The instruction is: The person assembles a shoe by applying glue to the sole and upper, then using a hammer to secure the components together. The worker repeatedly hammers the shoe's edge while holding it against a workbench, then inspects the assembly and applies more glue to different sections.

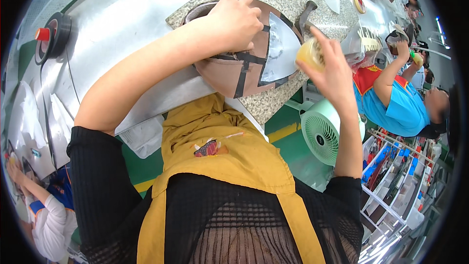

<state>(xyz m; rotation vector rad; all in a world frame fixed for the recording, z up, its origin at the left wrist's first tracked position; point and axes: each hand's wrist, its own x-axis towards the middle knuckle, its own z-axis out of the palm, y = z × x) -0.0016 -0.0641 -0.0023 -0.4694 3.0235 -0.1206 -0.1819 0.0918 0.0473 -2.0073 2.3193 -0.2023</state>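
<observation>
On a speckled stone slab (205,0) lies a brown, rounded, bag-like piece (210,76) with black strips across it and a pale, shiny, pointed panel (281,51) at its right end. My left hand (237,22) rests over its top, fingers curled and closed on it; the fingertips are partly hidden. In my right hand (332,73) is a roll of yellowish tape (310,54), pinched between thumb and fingers beside the pale panel. A dark hammer-like tool (308,12) lies just beyond that hand.
At the left, a black tape roll with an orange-red core (45,35) sits on the metal table (132,14). A smaller tape roll (359,5) lies far right. Below the slab's right side stands a green fan (322,134). Co-workers in blue (398,100) and white (49,222) flank me.
</observation>
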